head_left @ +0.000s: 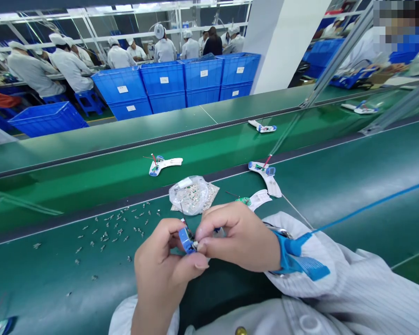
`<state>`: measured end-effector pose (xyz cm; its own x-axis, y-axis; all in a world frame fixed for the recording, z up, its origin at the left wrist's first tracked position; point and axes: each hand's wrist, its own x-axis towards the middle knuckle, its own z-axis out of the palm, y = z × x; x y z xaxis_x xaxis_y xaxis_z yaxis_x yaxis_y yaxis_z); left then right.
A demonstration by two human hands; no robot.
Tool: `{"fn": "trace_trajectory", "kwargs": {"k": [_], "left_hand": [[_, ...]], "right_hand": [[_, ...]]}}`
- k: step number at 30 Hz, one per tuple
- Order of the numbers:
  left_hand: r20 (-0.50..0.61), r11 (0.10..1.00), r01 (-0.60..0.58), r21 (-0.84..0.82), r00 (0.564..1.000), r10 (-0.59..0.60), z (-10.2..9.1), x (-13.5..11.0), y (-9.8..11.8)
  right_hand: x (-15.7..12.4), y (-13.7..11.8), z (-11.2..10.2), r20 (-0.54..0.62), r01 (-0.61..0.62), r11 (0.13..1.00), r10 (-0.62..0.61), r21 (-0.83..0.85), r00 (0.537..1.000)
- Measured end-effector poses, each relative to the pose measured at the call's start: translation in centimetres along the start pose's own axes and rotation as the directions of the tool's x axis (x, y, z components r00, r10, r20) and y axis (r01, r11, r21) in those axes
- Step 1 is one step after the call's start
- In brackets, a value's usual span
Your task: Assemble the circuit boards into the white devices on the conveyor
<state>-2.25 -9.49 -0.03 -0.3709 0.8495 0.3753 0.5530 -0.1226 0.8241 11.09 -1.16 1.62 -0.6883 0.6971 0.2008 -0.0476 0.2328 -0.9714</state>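
Note:
My left hand (160,265) and my right hand (235,235) meet low in the middle, both pinched on a small blue and white plastic part (186,239). The right fingertips press a tiny piece against it. A blue strap (293,260) wraps my right wrist, and a blue cord runs from it to the right. Just beyond my hands lies a clear bag of small parts (192,194). Several tiny metal pieces (115,228) are scattered on the green table to the left.
White and blue handle-shaped parts lie on the green belts: one (164,164) centre left, one (267,176) at right, one (261,126) farther back. Another white part (256,199) sits beside my right hand. Blue crates (181,83) and workers in white stand behind.

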Motion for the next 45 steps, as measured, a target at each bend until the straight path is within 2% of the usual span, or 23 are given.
{"fn": "trace_trajectory", "kwargs": {"k": [4, 8, 11, 13, 15, 17, 18, 19, 20, 22, 23, 24, 25, 27, 28, 29, 31, 32, 34, 36, 39, 42, 45], "left_hand": [[0.13, 0.999, -0.028, -0.031, 0.991, 0.032, -0.1, 0.1, -0.2], [0.084, 0.994, 0.036, -0.107, 0.996, -0.027, 0.2, 0.0, 0.2], [0.021, 0.993, 0.047, -0.104, 0.999, -0.045, 0.1, -0.3, 0.4], [0.002, 0.995, 0.022, -0.092, 1.0, -0.022, -0.1, -0.4, 0.4], [0.007, 0.999, -0.021, -0.042, 1.0, 0.022, -0.3, -0.6, 0.3], [0.039, 0.994, -0.104, 0.023, 0.994, 0.103, -0.5, -0.7, 0.0], [0.061, 0.985, -0.164, 0.048, 0.985, 0.161, -0.6, -0.7, -0.1], [0.083, 0.971, -0.231, 0.064, 0.971, 0.226, -0.6, -0.6, -0.2], [0.108, 0.951, -0.302, 0.073, 0.95, 0.293, -0.6, -0.5, -0.2], [0.162, 0.904, -0.418, 0.094, 0.902, 0.4, -0.6, -0.1, -0.1], [0.189, 0.879, -0.464, 0.108, 0.878, 0.44, -0.6, 0.1, 0.0], [0.21, 0.852, -0.51, 0.12, 0.851, 0.48, -0.6, 0.2, 0.1], [0.226, 0.824, -0.55, 0.135, 0.827, 0.515, -0.6, 0.4, 0.2], [0.239, 0.786, -0.593, 0.173, 0.8, 0.55, -0.4, 0.3, 0.3], [0.224, 0.788, -0.587, 0.186, 0.806, 0.548, -0.2, 0.2, 0.2], [0.177, 0.812, -0.55, 0.197, 0.834, 0.522, 0.0, -0.1, 0.2], [-0.001, 0.908, -0.375, 0.185, 0.924, 0.382, 0.4, -0.7, 0.0], [-0.113, 0.954, -0.26, 0.146, 0.954, 0.277, 0.6, -0.9, -0.1], [-0.251, 0.997, -0.068, 0.023, 0.965, 0.072, 0.9, -1.2, -0.1], [-0.267, 0.994, 0.023, -0.11, 0.962, -0.052, 1.2, -1.1, 0.0], [-0.186, 0.966, 0.081, -0.245, 0.974, -0.128, 1.4, -0.7, 0.2], [-0.081, 0.938, 0.128, -0.321, 0.983, -0.162, 1.5, -0.6, 0.3], [-0.052, 0.934, 0.164, -0.317, 0.98, -0.189, 1.5, -0.7, 0.2]], "right_hand": [[-0.2, -0.1, -0.3, -0.07, 0.088, 0.996, -0.09, -0.023, 0.994], [-0.1, 0.2, -0.8, -0.099, 0.124, 0.992, -0.127, -0.032, 0.987], [0.6, 0.8, -1.5, -0.175, 0.069, 0.996, -0.077, -0.048, 0.982], [1.3, 1.3, -2.0, -0.233, 0.009, 0.99, -0.041, -0.139, 0.972], [2.1, 1.7, -2.4, -0.209, -0.05, 0.966, -0.004, -0.254, 0.978], [2.8, 1.9, -2.6, -0.072, -0.073, 0.937, 0.051, -0.341, 0.996], [3.1, 1.9, -2.6, 0.042, -0.071, 0.93, 0.092, -0.361, 0.995], [3.3, 1.9, -2.6, 0.174, -0.071, 0.931, 0.142, -0.359, 0.974], [3.5, 1.9, -2.6, 0.308, -0.082, 0.939, 0.191, -0.334, 0.932], [3.8, 1.9, -2.5, 0.52, -0.153, 0.955, 0.267, -0.253, 0.812], [3.8, 2.0, -2.5, 0.567, -0.2, 0.957, 0.285, -0.21, 0.773], [3.8, 2.0, -2.4, 0.578, -0.24, 0.957, 0.291, -0.165, 0.762], [3.8, 2.1, -2.3, 0.567, -0.265, 0.957, 0.285, -0.12, 0.773], [3.6, 2.2, -2.2, 0.498, -0.276, 0.96, 0.257, -0.036, 0.828], [3.5, 2.1, -2.0, 0.45, -0.27, 0.963, 0.246, -0.011, 0.859], [3.2, 2.0, -1.9, 0.396, -0.26, 0.966, 0.24, -0.002, 0.886], [2.6, 1.6, -1.5, 0.238, -0.209, 0.977, 0.215, -0.05, 0.947], [2.2, 1.4, -1.2, 0.14, -0.161, 0.981, 0.175, -0.105, 0.975], [1.5, 1.1, -0.5, -0.045, -0.034, 0.969, 0.024, -0.244, 0.999], [1.0, 0.9, 0.1, -0.184, 0.074, 0.916, -0.158, -0.394, 0.97], [0.5, 1.1, 1.1, -0.264, 0.124, 0.817, -0.32, -0.563, 0.91], [0.3, 1.5, 1.7, -0.263, 0.132, 0.769, -0.367, -0.625, 0.892], [0.2, 1.7, 1.9, -0.305, 0.128, 0.805, -0.359, -0.579, 0.882]]}}
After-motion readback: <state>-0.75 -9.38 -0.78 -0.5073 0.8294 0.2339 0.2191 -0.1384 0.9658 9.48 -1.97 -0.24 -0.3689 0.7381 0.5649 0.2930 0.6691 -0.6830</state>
